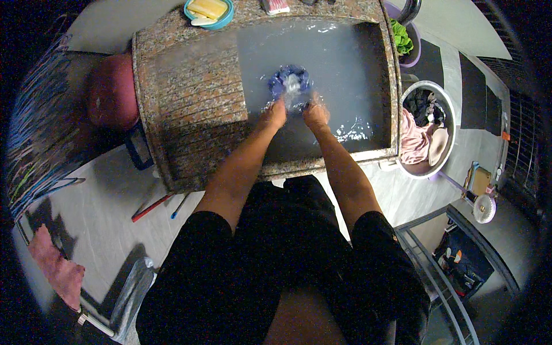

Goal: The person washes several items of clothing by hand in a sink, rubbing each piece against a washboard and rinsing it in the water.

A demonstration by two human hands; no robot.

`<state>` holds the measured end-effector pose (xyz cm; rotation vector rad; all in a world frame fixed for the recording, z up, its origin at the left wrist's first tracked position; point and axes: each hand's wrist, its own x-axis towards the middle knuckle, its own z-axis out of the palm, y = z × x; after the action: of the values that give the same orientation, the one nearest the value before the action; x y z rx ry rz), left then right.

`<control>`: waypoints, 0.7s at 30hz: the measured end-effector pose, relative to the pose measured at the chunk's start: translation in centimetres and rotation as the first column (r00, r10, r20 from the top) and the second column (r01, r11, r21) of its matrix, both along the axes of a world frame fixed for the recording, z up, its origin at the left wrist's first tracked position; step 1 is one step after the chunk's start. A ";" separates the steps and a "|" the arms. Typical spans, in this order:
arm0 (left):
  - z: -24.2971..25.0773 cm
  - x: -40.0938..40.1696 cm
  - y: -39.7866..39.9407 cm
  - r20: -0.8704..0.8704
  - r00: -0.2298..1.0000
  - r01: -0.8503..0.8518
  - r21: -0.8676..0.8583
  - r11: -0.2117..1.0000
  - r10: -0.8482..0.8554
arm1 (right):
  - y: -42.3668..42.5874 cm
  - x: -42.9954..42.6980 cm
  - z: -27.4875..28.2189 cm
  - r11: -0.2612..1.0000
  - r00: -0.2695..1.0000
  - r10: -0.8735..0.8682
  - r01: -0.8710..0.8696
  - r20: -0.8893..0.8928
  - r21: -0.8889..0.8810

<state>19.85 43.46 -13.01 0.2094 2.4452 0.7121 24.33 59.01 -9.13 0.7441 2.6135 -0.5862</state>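
Both my hands are at a blue cloth (276,82) in the grey, cloudy water of a granite laundry sink (393,86). Its near left edge is pinched by my left hand (275,114). My right hand (317,114) grips the near right side, though blur and water partly hide those fingers. Pale water or foam fills the middle of the cloth. To the left of the water slopes the sink's ribbed granite washboard (198,90).
A teal dish (224,19) with yellow bars stands on the far ledge, near a pink-and-white brush (276,6). At right are a metal basin (448,146) of clothes and a purple basin (416,47) with something leafy green. A maroon rounded object (113,92) adjoins the left side.
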 end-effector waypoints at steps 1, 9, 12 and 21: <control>-0.5 0.2 -0.3 0.080 0.996 -0.020 -0.072 0.997 0.026 | 0.4 -0.2 -0.3 1.000 1.000 0.004 -0.004 -0.001 -0.002; -2.3 2.2 -3.8 0.074 0.993 0.085 0.021 0.996 -0.086 | 2.2 -0.2 3.1 0.971 0.912 0.190 -0.119 0.364 -0.209; -0.1 1.7 -3.7 0.194 0.943 0.321 -0.315 0.893 -0.271 | 2.4 -0.2 5.3 0.917 0.889 0.318 -0.200 0.330 -0.346; 16.7 -2.4 -9.6 -0.268 0.940 -0.114 0.332 0.936 0.210 | 8.6 3.2 7.2 0.599 0.695 -0.627 0.140 -0.353 -0.789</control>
<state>17.48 33.86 3.72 0.2535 2.6451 1.2250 27.54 67.63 -1.96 0.9902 2.2987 -2.1786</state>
